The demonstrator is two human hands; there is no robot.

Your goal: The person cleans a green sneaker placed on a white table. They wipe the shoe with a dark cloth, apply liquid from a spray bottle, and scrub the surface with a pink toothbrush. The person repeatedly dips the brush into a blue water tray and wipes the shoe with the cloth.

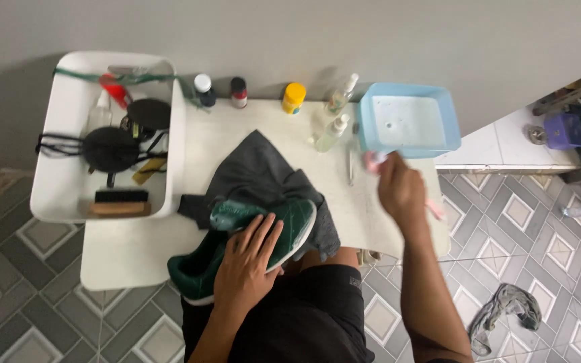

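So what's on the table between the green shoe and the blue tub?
In the head view, a dark grey cloth beside the green shoe, then bare white tabletop with a thin metal tool before the blue tub.
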